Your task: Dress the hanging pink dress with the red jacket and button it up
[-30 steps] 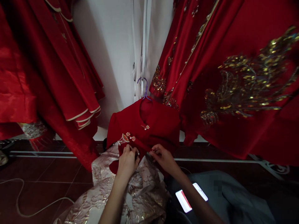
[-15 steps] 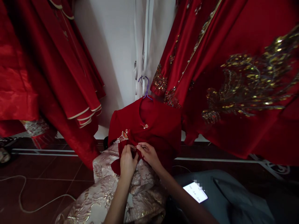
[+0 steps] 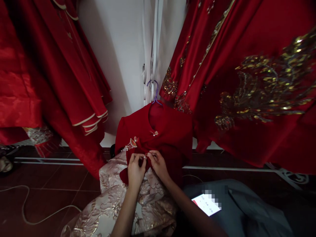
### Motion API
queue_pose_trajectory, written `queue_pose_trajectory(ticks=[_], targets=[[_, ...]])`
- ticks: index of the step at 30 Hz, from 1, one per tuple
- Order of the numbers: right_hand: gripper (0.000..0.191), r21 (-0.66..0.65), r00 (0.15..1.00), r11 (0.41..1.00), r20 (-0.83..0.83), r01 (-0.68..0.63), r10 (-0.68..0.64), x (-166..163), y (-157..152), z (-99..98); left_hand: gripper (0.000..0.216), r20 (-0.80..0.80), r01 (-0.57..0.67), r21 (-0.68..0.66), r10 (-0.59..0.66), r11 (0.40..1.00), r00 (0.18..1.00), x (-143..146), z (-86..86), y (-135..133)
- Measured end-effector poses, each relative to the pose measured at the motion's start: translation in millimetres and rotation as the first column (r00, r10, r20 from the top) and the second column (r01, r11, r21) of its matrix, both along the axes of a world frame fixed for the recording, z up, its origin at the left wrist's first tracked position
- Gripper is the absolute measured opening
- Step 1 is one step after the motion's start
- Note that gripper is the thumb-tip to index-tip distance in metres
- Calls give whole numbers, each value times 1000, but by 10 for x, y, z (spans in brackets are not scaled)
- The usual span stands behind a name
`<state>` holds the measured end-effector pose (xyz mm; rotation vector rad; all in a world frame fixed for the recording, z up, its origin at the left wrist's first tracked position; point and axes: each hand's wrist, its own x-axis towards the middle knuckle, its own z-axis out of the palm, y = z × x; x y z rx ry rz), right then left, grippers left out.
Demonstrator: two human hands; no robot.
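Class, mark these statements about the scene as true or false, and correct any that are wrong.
1. A purple hanger shows above the neckline of the red top. True.
2. The left hand and right hand are far apart. False: the left hand and right hand are close together at the front of the red top.
3. A beaded ornament is on the red top. True.
4. The phone has a dark screen. False: the phone's screen is lit.

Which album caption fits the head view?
Left hand and right hand work close together at a red top on a purple hanger.
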<state>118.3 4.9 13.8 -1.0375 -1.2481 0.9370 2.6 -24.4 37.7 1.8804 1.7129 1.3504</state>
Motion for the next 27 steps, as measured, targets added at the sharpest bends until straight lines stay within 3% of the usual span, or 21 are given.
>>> queue_pose_trajectory(ticks=[7,11,19,27], targets=[[25,9,999,1000,31,-6,6,-9,-27,32,17,163,-28,2,27,1000,986,-34,-23,32],[26,8,994,1000,106,-24,23,-3,-66,63,18,232,-50,-65,64,997,971,-53,-30,42],[20,116,960,989,254,89,-116,-20,-166,118,20,404,113,-140,-47,984,913,-100,-41,66],[19,138,953,985,267,108,-142,-2,-166,108,21,398,127,-145,-60,981,916,-123,-60,66]])
